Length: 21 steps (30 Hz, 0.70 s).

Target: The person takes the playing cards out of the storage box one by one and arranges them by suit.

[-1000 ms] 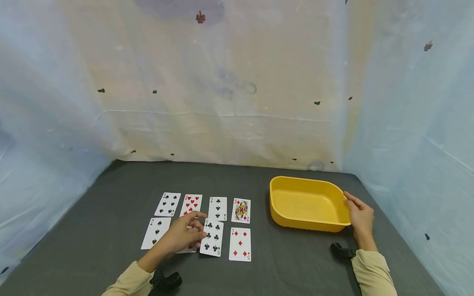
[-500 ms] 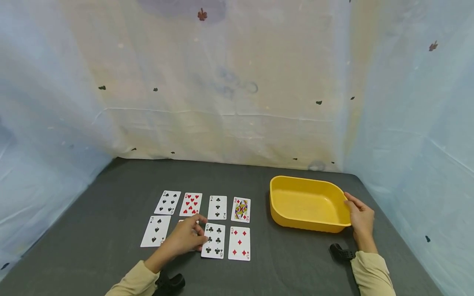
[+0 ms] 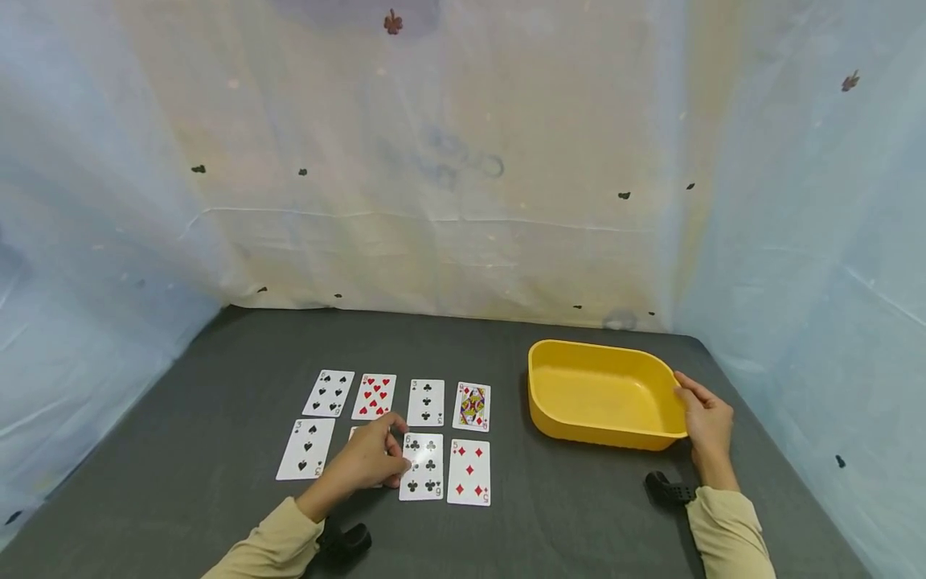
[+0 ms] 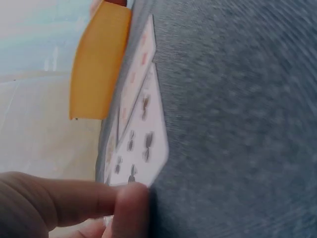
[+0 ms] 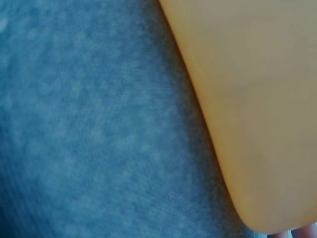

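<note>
My left hand [image 3: 367, 457] pinches the left edge of a six of clubs playing card [image 3: 422, 466]. That card lies in the near row, right beside the five of diamonds [image 3: 469, 472]; the left wrist view shows thumb and finger on the card's [image 4: 143, 139] edge. Under the left hand, another card is mostly hidden. To its left is the three of spades [image 3: 305, 449]. At the right, my right hand [image 3: 709, 426] grips the right rim of a yellow plastic tub [image 3: 600, 438]. In the right wrist view the tub's wall [image 5: 262, 114] fills the right side, with fingertips below it.
A far row holds a six of spades [image 3: 329, 393], a hearts card [image 3: 374, 396], a three of clubs [image 3: 426, 402] and a diamonds face card [image 3: 472, 407]. Dark cloth [image 3: 564, 515] covers the table. Pale sheets [image 3: 448, 161] hang behind and on both sides.
The left hand has slid the six of clubs right and straightened it beside the five of diamonds. The right hand and the tub have stayed in place.
</note>
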{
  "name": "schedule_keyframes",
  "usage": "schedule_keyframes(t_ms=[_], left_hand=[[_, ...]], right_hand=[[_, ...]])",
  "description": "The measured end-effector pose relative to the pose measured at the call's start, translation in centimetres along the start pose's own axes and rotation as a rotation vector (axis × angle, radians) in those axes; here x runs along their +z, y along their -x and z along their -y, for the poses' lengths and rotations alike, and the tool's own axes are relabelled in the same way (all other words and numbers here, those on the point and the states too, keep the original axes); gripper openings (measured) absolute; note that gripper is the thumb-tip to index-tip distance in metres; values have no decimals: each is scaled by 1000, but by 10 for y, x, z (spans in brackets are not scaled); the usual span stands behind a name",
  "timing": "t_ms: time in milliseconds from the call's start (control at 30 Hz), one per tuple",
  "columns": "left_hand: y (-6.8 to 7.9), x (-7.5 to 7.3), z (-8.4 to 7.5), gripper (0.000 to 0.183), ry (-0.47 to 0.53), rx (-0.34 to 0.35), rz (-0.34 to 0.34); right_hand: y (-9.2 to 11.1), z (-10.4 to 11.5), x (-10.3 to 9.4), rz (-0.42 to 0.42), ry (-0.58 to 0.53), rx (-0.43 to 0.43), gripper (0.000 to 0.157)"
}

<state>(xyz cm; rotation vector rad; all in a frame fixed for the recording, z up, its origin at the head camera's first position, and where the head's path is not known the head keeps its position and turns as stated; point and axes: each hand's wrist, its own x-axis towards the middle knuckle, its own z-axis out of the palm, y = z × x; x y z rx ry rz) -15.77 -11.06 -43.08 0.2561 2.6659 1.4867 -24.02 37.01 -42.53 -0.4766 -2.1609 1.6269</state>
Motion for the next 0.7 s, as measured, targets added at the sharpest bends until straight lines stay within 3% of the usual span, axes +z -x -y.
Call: schedule_keyframes(t_ms=[333, 500, 600, 700], left_hand=[[-1, 2, 0, 36, -23, 17, -19], [-2, 3, 0, 36, -5, -2, -39], [-3, -3, -3, 34, 45, -20, -43], [-2, -18, -6, 33, 114, -13, -39]], right_hand=[[0, 0, -5, 12, 11, 3, 39], [-5, 6, -12, 130, 104, -21, 49], [-5, 12, -16, 185, 117, -26, 59], [-2, 18, -18, 135, 115, -61, 63]])
